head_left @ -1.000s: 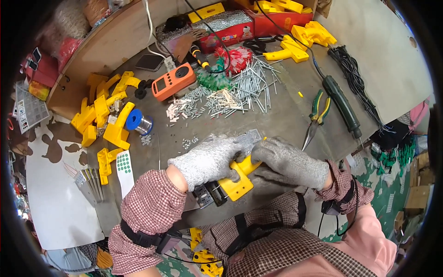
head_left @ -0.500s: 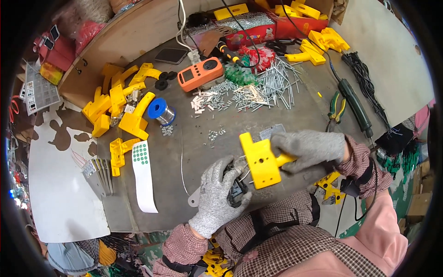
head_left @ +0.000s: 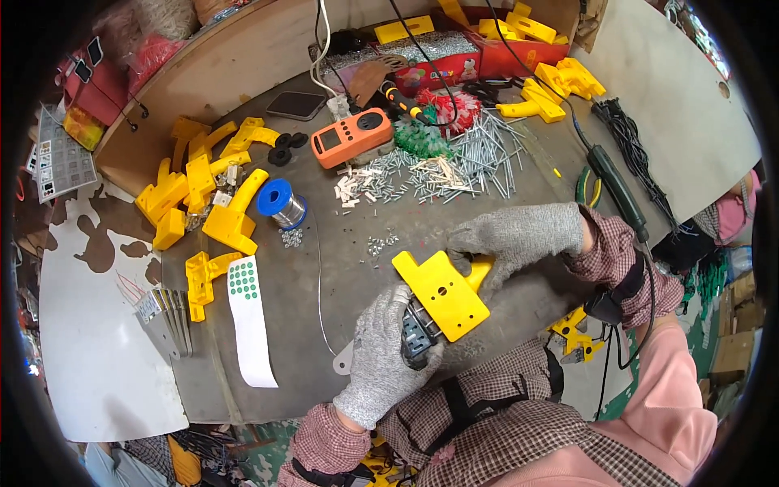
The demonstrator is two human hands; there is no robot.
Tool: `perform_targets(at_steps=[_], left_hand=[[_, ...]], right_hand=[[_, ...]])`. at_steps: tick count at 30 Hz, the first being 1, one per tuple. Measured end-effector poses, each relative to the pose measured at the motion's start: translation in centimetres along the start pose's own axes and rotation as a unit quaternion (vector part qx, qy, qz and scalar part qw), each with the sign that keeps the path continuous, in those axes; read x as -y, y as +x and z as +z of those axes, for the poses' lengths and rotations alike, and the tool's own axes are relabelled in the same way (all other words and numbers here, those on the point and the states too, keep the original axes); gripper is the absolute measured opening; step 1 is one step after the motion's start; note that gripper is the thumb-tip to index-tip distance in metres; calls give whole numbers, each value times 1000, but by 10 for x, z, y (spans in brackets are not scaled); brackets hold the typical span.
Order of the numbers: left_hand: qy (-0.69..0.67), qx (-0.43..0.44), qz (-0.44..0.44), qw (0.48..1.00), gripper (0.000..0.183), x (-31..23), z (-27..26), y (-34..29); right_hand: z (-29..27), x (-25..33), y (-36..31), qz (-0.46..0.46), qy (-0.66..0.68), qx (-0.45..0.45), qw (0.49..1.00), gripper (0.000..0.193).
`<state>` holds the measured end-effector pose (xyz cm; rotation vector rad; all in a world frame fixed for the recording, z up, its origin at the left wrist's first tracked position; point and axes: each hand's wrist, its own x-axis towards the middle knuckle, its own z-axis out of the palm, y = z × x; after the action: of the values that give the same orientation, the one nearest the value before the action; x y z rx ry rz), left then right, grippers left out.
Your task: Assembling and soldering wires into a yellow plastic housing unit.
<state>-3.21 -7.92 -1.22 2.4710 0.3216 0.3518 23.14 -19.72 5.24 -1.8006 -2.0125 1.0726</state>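
Observation:
My gloved right hand [head_left: 519, 239] is closed round the handle of a yellow plastic housing [head_left: 442, 296], whose flat face with small holes is turned up. My gloved left hand [head_left: 372, 353] grips a dark boxy part with metal pieces [head_left: 417, 333]. That part sits against the housing's left edge; whether it is inside the shell I cannot tell. Beside my left hand a grey metal tab with a hole [head_left: 343, 359] shows, the rest hidden by the hand. Small nuts [head_left: 381, 245] lie on the table just beyond the housing.
Yellow housings [head_left: 231, 227], a blue solder spool [head_left: 280, 201] and a strip of green stickers [head_left: 253, 333] lie at left. Screws [head_left: 479, 158] and an orange meter [head_left: 350, 138] are at the back. A corded soldering iron [head_left: 617, 191] and black cables [head_left: 637, 150] lie at right.
The yellow housing has moved down and left, tilted, and now meets the dark part in my left hand. My right hand has moved left with it.

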Motion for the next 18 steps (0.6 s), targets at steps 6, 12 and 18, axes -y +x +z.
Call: perform_targets(at_steps=[6,12,18], left_hand=[[15,-34,23,999,91,6,3,-5],[16,-32,40,999,87,6,-3,-5],[-150,-100,77,981,78,13,6,-5]], right_hand=[[-12,-1,24,23,-1,55,998,60],[-16,10,31,18,-20,80,996,60],[10,7,4,16,19,-11,1000,58]])
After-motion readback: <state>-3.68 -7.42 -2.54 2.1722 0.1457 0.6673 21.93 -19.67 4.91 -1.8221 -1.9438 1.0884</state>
